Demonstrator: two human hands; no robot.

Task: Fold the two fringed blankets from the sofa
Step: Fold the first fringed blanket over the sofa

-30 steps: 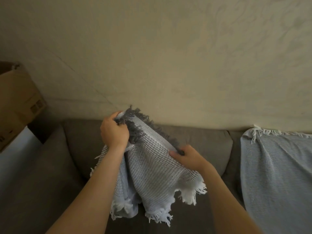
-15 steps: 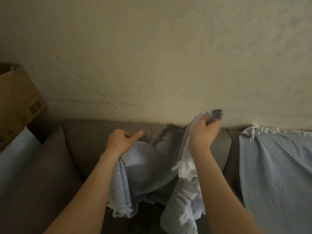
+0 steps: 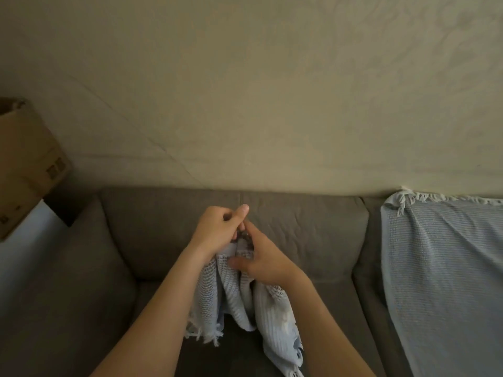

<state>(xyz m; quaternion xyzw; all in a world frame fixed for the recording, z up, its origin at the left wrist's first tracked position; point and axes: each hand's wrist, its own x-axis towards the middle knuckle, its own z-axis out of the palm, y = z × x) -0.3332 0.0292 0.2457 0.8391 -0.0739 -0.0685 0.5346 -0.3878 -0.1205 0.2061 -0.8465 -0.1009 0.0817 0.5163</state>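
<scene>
Grey sofa (image 3: 152,227), beige wall (image 3: 245,104) behind: left hand (image 3: 217,229) and right hand (image 3: 265,261), each grip curled round the bunched blanket (image 3: 234,295).

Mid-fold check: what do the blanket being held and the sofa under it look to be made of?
Held blanket: pale blue-white woven cloth, matte, probably cotton or a similar yarn. It has a gridded, waffle-like weave and a loose tasselled fringe at its hanging edge. The fibre itself cannot be told.
Sofa: grey-brown upholstery fabric, matte, with soft creases on the back cushion. It looks like textile rather than leather.

held blanket (image 3: 239,300) before sofa (image 3: 299,227), second blanket (image 3: 441,268) right
</scene>
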